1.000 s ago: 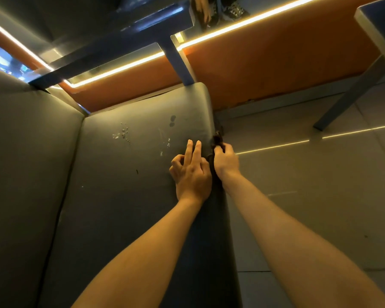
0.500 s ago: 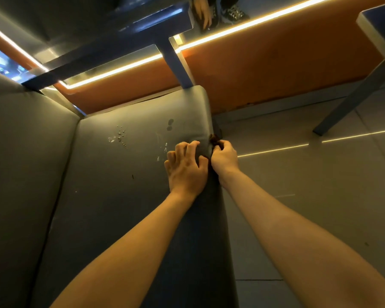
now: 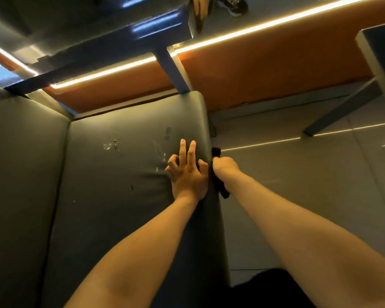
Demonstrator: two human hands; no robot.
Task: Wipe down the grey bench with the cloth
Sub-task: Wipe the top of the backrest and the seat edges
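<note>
The grey bench (image 3: 111,210) fills the left and middle of the view, its seat marked with water droplets (image 3: 112,144) and two dark spots (image 3: 167,133). My left hand (image 3: 188,172) presses on the seat near its right edge, two fingers straight and the others bent. My right hand (image 3: 225,168) grips a dark cloth (image 3: 216,152) against the bench's front side; the cloth sticks out above the fist and hangs below the wrist.
A dark table (image 3: 111,41) with a blue leg (image 3: 173,72) stands beyond the bench. An orange wall panel (image 3: 265,70) with light strips runs behind. A second table's leg (image 3: 342,107) slants at the right over grey floor. Someone's shoe (image 3: 233,4) shows at the top.
My left hand went from curled to two fingers stretched out on the seat. My right hand with the cloth shifted slightly down the bench's front edge.
</note>
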